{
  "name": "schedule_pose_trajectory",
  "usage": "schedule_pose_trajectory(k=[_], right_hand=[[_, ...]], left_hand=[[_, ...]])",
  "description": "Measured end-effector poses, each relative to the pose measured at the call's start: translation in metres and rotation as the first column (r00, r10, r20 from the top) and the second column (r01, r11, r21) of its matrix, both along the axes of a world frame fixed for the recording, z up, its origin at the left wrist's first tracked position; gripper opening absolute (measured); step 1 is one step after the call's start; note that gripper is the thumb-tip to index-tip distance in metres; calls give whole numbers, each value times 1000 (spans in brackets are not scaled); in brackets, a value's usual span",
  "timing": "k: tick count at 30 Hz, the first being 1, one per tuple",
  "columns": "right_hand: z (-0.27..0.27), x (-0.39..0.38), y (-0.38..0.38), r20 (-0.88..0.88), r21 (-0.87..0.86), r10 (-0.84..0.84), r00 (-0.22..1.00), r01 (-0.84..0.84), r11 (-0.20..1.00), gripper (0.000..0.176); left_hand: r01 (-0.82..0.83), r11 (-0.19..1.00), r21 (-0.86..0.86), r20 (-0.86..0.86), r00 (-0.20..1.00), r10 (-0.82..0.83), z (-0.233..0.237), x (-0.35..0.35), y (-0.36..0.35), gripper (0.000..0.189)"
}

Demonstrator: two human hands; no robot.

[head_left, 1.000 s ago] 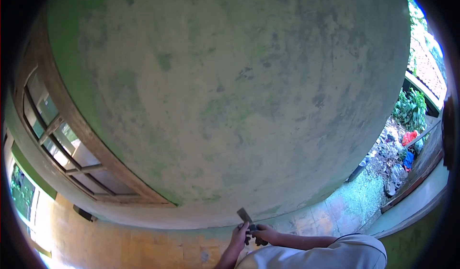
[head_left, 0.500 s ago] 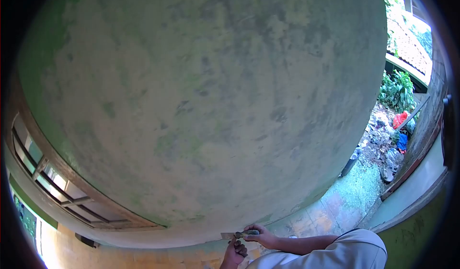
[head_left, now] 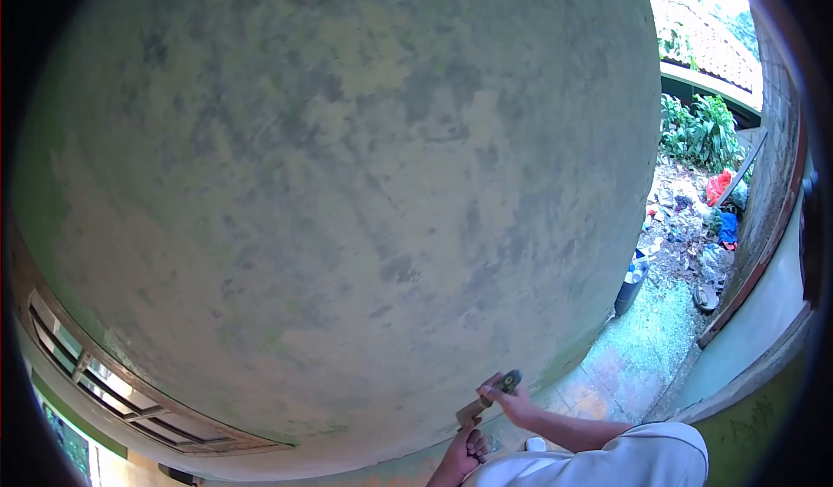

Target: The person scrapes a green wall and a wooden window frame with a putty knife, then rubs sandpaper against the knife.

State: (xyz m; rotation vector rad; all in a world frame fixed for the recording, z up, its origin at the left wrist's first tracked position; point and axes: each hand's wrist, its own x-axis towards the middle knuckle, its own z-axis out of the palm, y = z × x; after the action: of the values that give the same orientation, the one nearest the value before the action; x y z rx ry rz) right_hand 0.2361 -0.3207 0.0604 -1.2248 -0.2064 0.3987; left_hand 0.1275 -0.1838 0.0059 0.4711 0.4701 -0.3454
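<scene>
My right hand is closed around the dark handle of a putty knife. Its flat, pale blade points down and to the left, in front of the lower part of the wall. Just below the blade is my left hand, fingers curled in, with one fingertip at or close to the blade's end. Whether anything sits inside those curled fingers cannot be made out. A large wall with patchy green paint and greyish, scraped-looking areas fills most of the view beyond both hands.
A wood-framed window is at the lower left. To the right, a tiled walkway passes a dark bin and leads to scattered rubbish and green plants. A low wall borders the right side.
Both hands have moved right, and the right hand is higher with the putty knife. The blade has turned from nearly level to slanting down-left. The view has shifted too.
</scene>
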Motion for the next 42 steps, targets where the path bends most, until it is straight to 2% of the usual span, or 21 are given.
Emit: schedule_pose_trajectory(k=[2,7,10,12,13,16,18,19,21,24,26,28,29,32,33,36,37,38,40,41,42], right_hand=[[33,24,-23,-18,166,1,1000,2,986,11],[89,83,-71,122,252,-61,991,28,967,15],[145,113,-94,336,563,12,942,-211,799,21],[187,130,-106,584,600,-86,807,-357,716,27],[208,137,-116,718,495,-103,688,-402,770,33],[267,154,-130,856,487,-269,441,-515,706,40],[294,168,-138,858,512,-343,381,-601,614,40],[301,176,-138,866,498,-327,378,-602,624,40],[308,190,-130,784,616,-442,435,-627,476,38],[303,209,-99,802,596,-329,499,-622,508,36],[298,203,-99,814,580,-317,487,-649,491,33],[301,192,-111,809,569,-480,340,-660,491,33],[303,188,-119,799,572,-508,322,-666,478,33],[293,194,-104,738,660,-553,386,-584,473,32],[291,198,-92,749,661,-462,476,-591,463,31],[290,189,-86,798,601,-439,412,-593,535,33],[291,181,-87,787,608,-495,367,-597,524,33],[292,175,-92,781,607,-479,400,-666,433,32],[292,175,-87,753,633,-555,352,-618,466,35],[292,178,-83,755,630,-557,346,-619,469,35],[293,182,-79,758,644,-512,405,-589,488,37]], left_hand=[[45,998,-36,60,997,-42,-9,7,-9,25],[-84,996,16,91,992,82,-5,26,-24,18],[-231,970,71,84,971,225,2,33,-25,17],[-276,960,51,97,958,271,-1,35,-23,16],[-309,950,40,118,946,303,-2,35,-23,16],[-358,932,56,119,929,349,-2,30,-31,17],[-367,928,56,98,927,361,1,27,-38,16],[-383,921,78,69,923,378,1,24,-39,16],[-402,911,88,32,916,401,2,19,-42,16],[-454,886,92,73,891,449,6,15,-41,15],[-484,870,95,77,875,478,6,16,-40,15],[-473,872,125,101,881,463,8,18,-38,16],[-488,859,154,73,873,483,14,18,-39,16],[-495,850,180,49,867,495,13,21,-40,16],[-484,855,186,55,874,483,13,23,-41,16],[-476,858,191,47,878,477,18,28,-47,16],[-477,858,190,60,878,475,21,29,-48,16],[-483,853,197,44,874,484,24,30,-51,16],[-484,852,199,34,873,487,10,31,-51,16],[-451,872,190,52,891,450,-8,26,-46,27],[-420,889,183,67,908,415,-3,26,-48,39]])
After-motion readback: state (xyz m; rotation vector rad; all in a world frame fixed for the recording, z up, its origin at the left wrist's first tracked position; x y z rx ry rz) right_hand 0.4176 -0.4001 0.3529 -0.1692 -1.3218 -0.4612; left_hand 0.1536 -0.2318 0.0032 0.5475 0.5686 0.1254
